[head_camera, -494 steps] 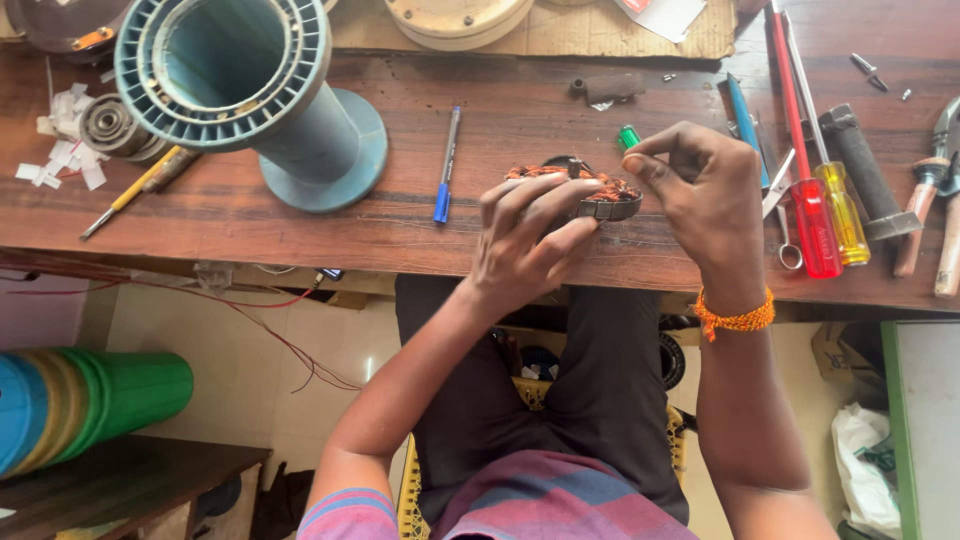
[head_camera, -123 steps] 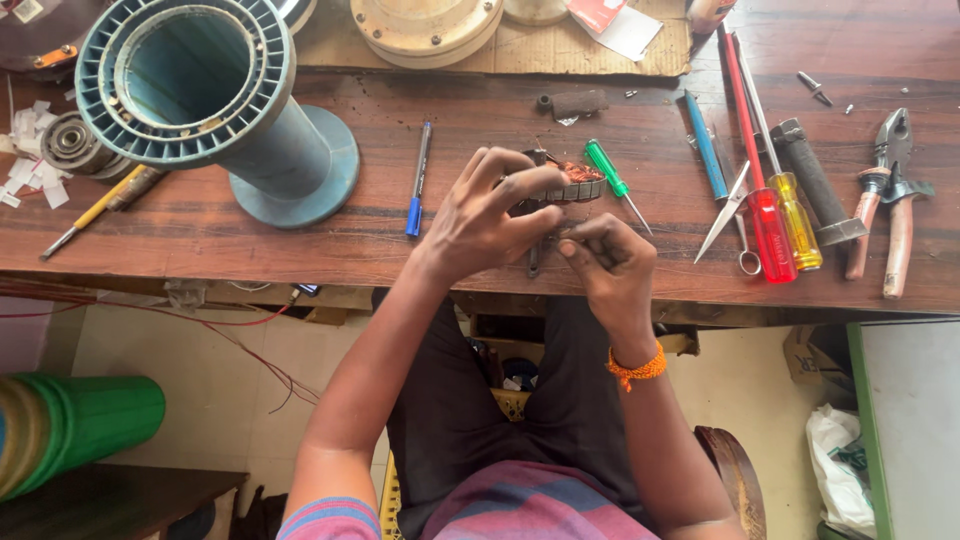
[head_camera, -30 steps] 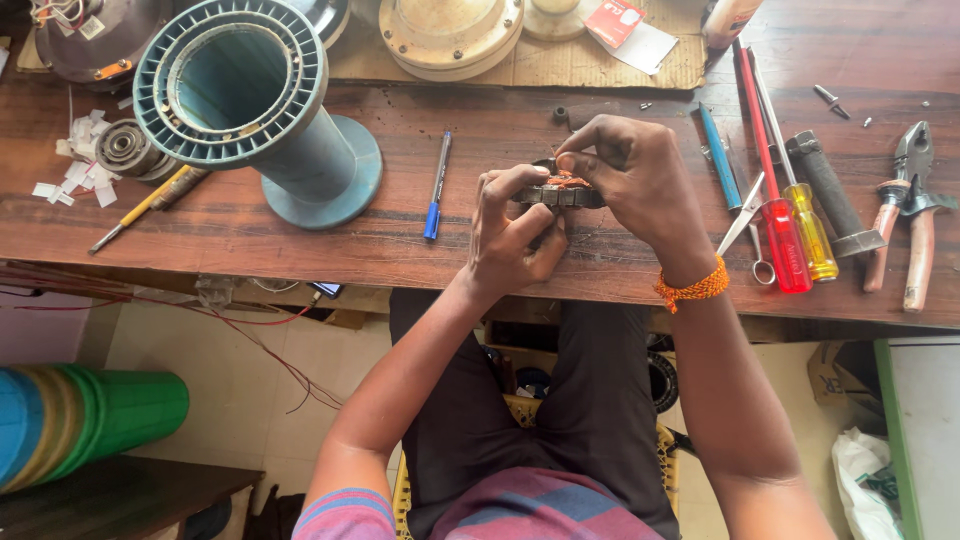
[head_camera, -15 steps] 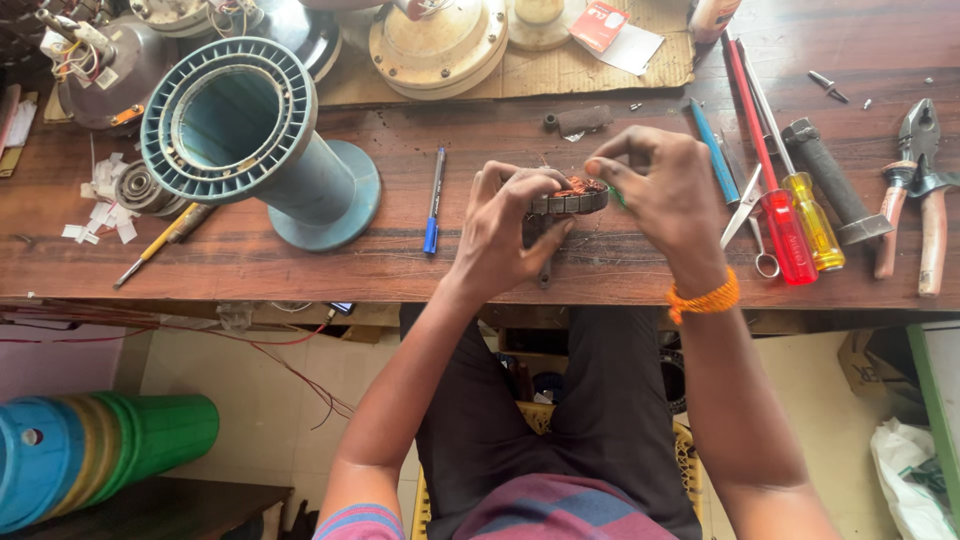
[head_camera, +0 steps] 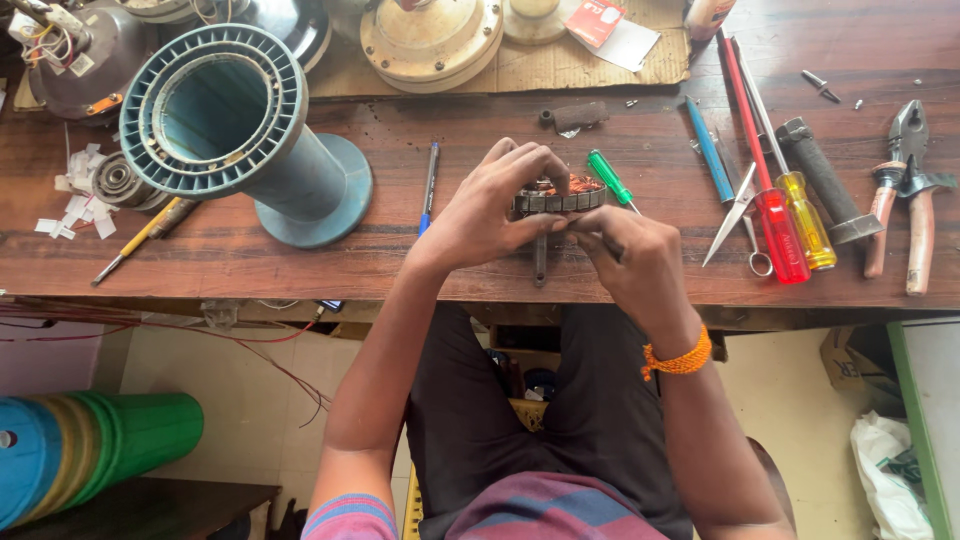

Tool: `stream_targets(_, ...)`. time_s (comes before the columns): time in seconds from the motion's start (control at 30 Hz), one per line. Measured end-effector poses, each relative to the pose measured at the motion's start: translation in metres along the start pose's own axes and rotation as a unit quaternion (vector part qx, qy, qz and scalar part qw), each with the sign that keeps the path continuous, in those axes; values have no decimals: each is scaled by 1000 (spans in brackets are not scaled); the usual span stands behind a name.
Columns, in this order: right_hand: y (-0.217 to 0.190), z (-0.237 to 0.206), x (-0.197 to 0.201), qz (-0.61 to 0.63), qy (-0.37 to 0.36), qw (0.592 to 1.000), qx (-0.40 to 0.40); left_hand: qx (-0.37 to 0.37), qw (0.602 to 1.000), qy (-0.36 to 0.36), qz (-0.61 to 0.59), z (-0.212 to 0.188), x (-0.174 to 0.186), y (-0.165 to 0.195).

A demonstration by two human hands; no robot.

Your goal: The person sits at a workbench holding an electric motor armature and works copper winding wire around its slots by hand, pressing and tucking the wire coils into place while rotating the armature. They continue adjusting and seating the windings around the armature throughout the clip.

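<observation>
The stator (head_camera: 556,198), a small metal ring with copper windings showing on top, sits over the bench (head_camera: 300,265) near its front edge, held between both hands. The left hand (head_camera: 490,205) grasps it from the left side, fingers curled over the top rim and thumb pressed along the front wall. The right hand (head_camera: 630,262) lies just in front and to the right of it, fingers pinched together against the ring's front right edge; whether they hold something thin there is too small to tell. A dark shaft (head_camera: 540,262) sticks out below the ring toward the bench edge. A green screwdriver (head_camera: 608,178) lies just behind the ring, touching or nearly touching it. A blue pen (head_camera: 429,186) lies left of the left hand, and beyond it stands a teal spool (head_camera: 250,130). To the right lie scissors (head_camera: 738,215), a red screwdriver (head_camera: 770,215), a yellow screwdriver (head_camera: 805,215) and pliers (head_camera: 905,195), well apart from the hands. An orange band (head_camera: 678,358) circles the right wrist.
</observation>
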State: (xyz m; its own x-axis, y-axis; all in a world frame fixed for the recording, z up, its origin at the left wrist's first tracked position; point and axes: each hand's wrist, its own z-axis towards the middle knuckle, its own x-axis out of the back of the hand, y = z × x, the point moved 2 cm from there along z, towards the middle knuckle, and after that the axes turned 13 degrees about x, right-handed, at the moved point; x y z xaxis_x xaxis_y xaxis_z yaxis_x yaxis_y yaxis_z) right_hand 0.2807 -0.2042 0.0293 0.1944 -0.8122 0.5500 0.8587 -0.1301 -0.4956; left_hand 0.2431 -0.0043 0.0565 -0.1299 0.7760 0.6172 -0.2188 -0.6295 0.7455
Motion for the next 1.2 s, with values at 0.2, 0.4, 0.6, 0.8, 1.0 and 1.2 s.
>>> stream_targets(0.2,10,-27,-19,50,17,998,-32,-147,980,75,113,-9,-6,-5)
stream_targets(0.4,6,-37,-19,149,39,980,-129,-243,933,199,177,-24,-26,-22)
stream_targets(0.6,-5,-9,10,57,28,997,-45,-174,949,257,65,-29,-44,-41)
stream_targets(0.8,-9,33,4,2,33,999,-16,-123,952,281,2,-32,-54,-39)
stream_targets(1.0,12,60,-7,46,-23,998,-26,-114,940,321,-10,-30,-60,-34)
stream_targets(1.2,38,65,-8,68,-38,990,-120,-135,940,299,99,-29,-53,-25)
